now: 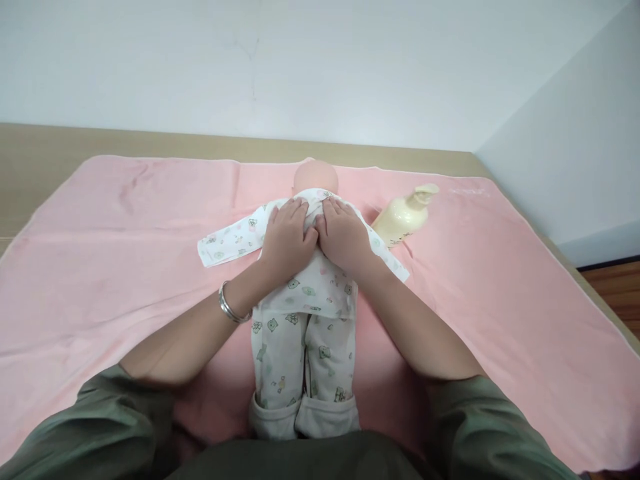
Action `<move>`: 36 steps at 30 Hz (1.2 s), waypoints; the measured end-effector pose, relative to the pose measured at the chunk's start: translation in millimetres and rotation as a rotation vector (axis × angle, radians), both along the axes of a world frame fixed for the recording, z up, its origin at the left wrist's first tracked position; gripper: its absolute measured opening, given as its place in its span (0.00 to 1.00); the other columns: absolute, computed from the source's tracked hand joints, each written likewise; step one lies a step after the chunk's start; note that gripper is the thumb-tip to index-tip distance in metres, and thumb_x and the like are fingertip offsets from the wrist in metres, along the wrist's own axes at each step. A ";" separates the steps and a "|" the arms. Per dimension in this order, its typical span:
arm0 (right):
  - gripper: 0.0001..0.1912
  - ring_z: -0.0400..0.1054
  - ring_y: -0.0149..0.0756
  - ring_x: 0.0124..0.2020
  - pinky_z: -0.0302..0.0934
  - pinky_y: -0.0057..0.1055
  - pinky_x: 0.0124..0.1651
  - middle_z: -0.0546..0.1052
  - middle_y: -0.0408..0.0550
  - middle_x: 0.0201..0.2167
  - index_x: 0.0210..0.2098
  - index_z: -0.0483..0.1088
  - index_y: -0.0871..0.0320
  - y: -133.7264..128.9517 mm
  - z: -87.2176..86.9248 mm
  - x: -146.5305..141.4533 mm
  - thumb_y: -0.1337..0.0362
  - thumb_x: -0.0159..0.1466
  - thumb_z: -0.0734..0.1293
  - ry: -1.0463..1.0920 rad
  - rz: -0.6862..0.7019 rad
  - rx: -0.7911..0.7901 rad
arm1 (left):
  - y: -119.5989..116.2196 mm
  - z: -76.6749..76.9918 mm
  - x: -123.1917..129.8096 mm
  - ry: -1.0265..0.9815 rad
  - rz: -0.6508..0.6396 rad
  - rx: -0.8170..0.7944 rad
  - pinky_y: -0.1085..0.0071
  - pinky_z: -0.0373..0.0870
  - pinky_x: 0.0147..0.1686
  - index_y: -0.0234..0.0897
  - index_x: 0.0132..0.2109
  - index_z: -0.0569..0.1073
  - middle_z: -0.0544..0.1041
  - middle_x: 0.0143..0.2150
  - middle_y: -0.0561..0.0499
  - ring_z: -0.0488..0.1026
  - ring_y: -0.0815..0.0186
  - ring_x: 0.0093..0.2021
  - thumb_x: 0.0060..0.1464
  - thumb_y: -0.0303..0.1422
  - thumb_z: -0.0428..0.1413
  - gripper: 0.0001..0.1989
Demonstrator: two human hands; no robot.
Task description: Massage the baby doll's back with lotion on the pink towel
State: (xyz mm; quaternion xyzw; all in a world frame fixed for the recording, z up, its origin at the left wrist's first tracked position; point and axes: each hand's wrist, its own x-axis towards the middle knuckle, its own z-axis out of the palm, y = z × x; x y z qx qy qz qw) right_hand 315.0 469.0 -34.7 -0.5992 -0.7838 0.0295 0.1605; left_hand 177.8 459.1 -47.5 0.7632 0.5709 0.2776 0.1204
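Observation:
A baby doll lies face down, its bald head away from me. It wears a white printed top with long sleeves spread out and matching trousers with turned-up cuffs. My left hand rests flat on the left side of the doll's upper back, fingers extended. On the right side of the upper back lies my right hand, also flat. The two thumbs meet or nearly meet in the middle. Neither hand grips anything.
A pink cloth is spread under the doll on a wooden surface. Beside the doll's right-hand sleeve lies a cream pump bottle, tilted. A pale wall stands behind.

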 end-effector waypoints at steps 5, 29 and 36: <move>0.28 0.59 0.51 0.70 0.51 0.46 0.74 0.65 0.67 0.67 0.65 0.63 0.76 -0.2 4.0 4.2 0.62 0.75 0.50 -0.051 0.064 -0.022 | -6.1 5.7 1.7 0.044 -0.027 -0.013 0.49 0.55 0.74 0.22 0.66 0.67 0.66 0.70 0.32 0.59 0.49 0.74 0.66 0.33 0.41 0.27; 0.33 0.46 0.54 0.76 0.43 0.52 0.78 0.53 0.64 0.74 0.73 0.50 0.76 -2.0 5.5 -4.5 0.60 0.76 0.50 0.055 -0.048 -0.153 | -1.6 15.8 -7.6 0.089 -0.141 -0.110 0.47 0.57 0.74 0.21 0.64 0.67 0.66 0.70 0.31 0.57 0.48 0.75 0.67 0.31 0.39 0.27; 0.30 0.55 0.57 0.73 0.50 0.50 0.75 0.61 0.70 0.69 0.70 0.58 0.78 -35.7 17.1 -19.8 0.62 0.75 0.52 -0.094 -0.016 -0.061 | 26.4 7.3 -17.3 0.125 -0.105 -0.096 0.47 0.56 0.73 0.21 0.62 0.69 0.69 0.68 0.30 0.62 0.47 0.72 0.66 0.30 0.36 0.27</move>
